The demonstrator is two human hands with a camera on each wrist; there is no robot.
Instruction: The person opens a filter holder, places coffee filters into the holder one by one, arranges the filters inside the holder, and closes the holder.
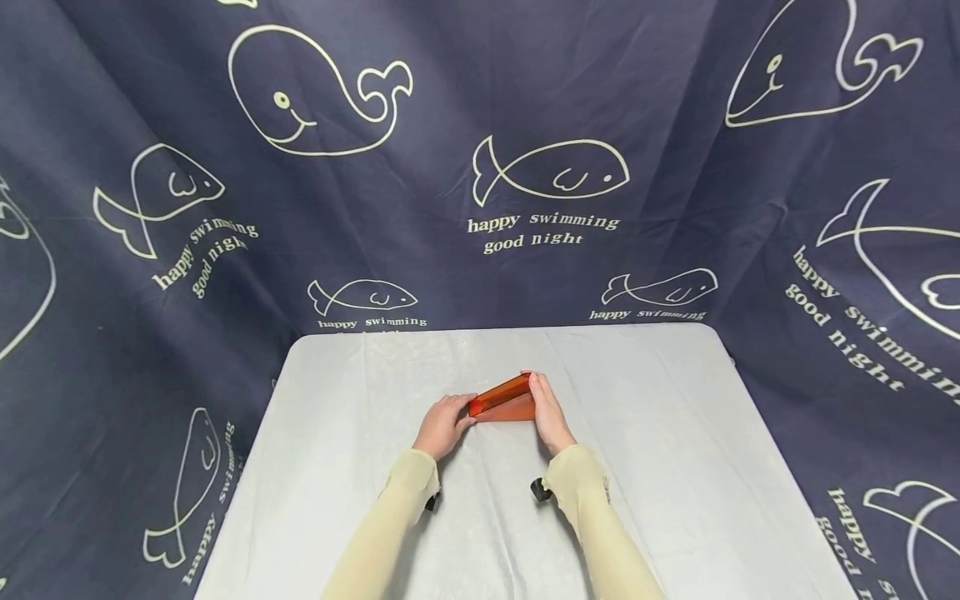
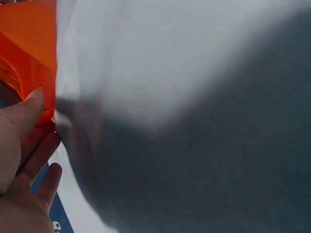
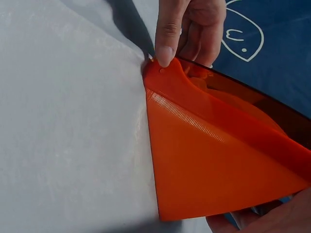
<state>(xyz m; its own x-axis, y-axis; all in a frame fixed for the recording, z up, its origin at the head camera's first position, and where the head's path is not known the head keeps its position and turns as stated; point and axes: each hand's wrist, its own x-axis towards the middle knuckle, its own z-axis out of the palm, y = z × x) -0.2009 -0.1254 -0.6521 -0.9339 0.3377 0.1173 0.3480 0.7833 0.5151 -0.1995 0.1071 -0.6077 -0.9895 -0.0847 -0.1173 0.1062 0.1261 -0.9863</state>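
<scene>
An orange, partly see-through plastic piece (image 1: pixel 512 409) is held between the two hands over the table. The right wrist view shows its broad flat panel (image 3: pixel 204 160), a fine ribbed strip and a small hole near one corner. My left hand (image 1: pixel 444 425) pinches that holed corner, thumb on the near face and fingers behind. At the opposite end, my right hand (image 1: pixel 551 417) grips the piece along its side. In the right wrist view, part of the right hand (image 3: pixel 279 216) shows at the lower right, with some fingers hidden behind the panel.
A pale cloth (image 1: pixel 660 467) with creases covers the table. Dark blue curtains (image 1: pixel 420 208) printed with whales, fish and lettering hang close behind and on both sides. Each cream sleeve has a dark device (image 1: pixel 540 490) at its wrist.
</scene>
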